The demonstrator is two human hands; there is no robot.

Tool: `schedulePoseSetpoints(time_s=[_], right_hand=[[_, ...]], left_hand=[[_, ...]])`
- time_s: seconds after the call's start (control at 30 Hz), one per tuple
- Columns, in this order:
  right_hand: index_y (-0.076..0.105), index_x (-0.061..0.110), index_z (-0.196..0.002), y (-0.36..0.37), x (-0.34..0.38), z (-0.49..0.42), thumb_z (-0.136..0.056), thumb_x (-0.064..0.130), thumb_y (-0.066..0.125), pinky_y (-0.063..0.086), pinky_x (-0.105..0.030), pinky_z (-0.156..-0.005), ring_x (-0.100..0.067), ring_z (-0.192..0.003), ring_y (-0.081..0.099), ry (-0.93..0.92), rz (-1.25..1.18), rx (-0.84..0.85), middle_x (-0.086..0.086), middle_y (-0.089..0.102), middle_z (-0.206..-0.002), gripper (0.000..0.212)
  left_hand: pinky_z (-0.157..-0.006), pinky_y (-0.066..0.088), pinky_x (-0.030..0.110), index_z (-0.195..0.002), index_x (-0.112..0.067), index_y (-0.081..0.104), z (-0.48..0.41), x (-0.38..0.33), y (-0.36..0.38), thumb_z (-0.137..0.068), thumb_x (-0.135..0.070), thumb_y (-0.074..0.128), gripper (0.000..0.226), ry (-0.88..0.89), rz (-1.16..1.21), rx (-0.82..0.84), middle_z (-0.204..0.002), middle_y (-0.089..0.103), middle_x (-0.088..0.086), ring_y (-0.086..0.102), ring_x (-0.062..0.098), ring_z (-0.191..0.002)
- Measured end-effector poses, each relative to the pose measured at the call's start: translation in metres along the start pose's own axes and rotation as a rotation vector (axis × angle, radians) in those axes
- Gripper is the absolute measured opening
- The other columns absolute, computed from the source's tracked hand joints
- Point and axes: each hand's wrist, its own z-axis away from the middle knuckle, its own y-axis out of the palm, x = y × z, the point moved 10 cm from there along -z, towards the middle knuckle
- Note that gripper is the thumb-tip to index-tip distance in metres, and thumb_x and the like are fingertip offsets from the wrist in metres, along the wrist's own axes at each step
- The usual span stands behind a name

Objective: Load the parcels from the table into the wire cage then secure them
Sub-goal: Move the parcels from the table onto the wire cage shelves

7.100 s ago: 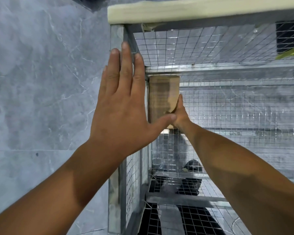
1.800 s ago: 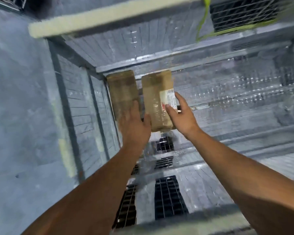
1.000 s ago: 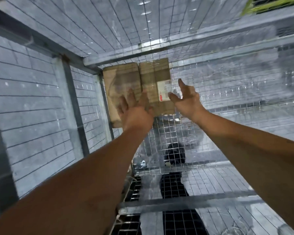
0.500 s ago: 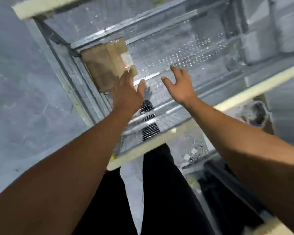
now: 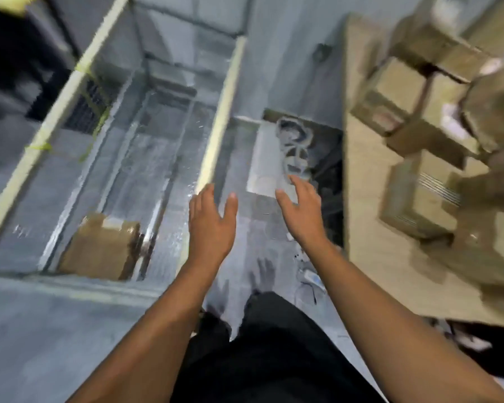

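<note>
Grey floor (image 5: 258,225) runs between the wire cage (image 5: 218,126) on the left and the tabletop (image 5: 367,242) on the right, all of it smeared by motion blur. Over that strip the left hand (image 5: 211,225) and the right hand (image 5: 300,210) hover apart from each other, fingers loosely spread and holding nothing. Brown parcels (image 5: 99,248) sit in the cage's near corner against its mesh wall, while piled parcels (image 5: 419,112) crowd the tabletop.

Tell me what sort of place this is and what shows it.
Probably a parcel depot or small warehouse loading spot. A wire cage holds brown parcels, and a table beside it is heaped with more cardboard parcels waiting to be loaded.
</note>
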Motion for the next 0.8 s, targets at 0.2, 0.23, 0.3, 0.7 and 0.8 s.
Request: schedulePoseSetpoints(time_s=[0.2, 0.23, 0.3, 0.7, 0.8], right_hand=[[0.041, 0.029, -0.156, -0.150, -0.095, 0.049, -0.104, 0.045, 0.054, 0.023, -0.044, -0.125, -0.023, -0.152, 0.027, 0.108, -0.180, -0.295, -0.006, 0.036, -0.163, 0.057], [0.041, 0.030, -0.156, -0.171, -0.114, 0.062, -0.104, 0.047, 0.054, 0.023, -0.043, -0.125, -0.022, -0.153, 0.026, 0.121, -0.199, -0.340, -0.005, 0.035, -0.163, 0.057], [0.040, 0.029, -0.157, -0.207, -0.150, 0.089, -0.103, 0.045, 0.055, 0.024, -0.039, -0.124, -0.022, -0.153, 0.026, 0.152, -0.221, -0.402, -0.005, 0.034, -0.163, 0.057], [0.043, 0.026, -0.155, -0.293, -0.278, 0.169, -0.101, 0.048, 0.057, 0.017, -0.025, -0.116, -0.014, -0.153, 0.020, 0.249, -0.276, -0.501, -0.003, 0.034, -0.164, 0.060], [0.043, 0.027, -0.154, -0.287, -0.268, 0.145, -0.100, 0.050, 0.057, 0.025, -0.030, -0.119, -0.013, -0.150, 0.027, 0.204, -0.288, -0.471, 0.002, 0.037, -0.161, 0.061]], left_hand=[[-0.112, 0.020, 0.024, -0.157, -0.017, 0.037, 0.046, -0.128, 0.114, -0.105, -0.053, 0.045, 0.064, 0.324, -0.033, 0.215, -0.160, 0.039, 0.005, 0.030, 0.017, -0.149], [-0.112, 0.019, 0.023, -0.157, -0.017, 0.037, 0.059, -0.144, 0.135, -0.105, -0.053, 0.046, 0.064, 0.363, -0.036, 0.247, -0.160, 0.039, 0.005, 0.030, 0.017, -0.149], [-0.113, 0.018, 0.023, -0.158, -0.016, 0.035, 0.086, -0.170, 0.174, -0.105, -0.052, 0.046, 0.065, 0.403, -0.046, 0.298, -0.163, 0.037, 0.004, 0.028, 0.017, -0.151], [-0.107, 0.026, 0.025, -0.156, -0.019, 0.038, 0.189, -0.202, 0.311, -0.103, -0.056, 0.049, 0.066, 0.373, -0.096, 0.479, -0.160, 0.039, 0.002, 0.039, 0.018, -0.145], [-0.103, 0.029, 0.026, -0.154, -0.018, 0.040, 0.165, -0.207, 0.327, -0.102, -0.056, 0.051, 0.066, 0.350, -0.120, 0.461, -0.158, 0.042, 0.004, 0.043, 0.021, -0.142]])
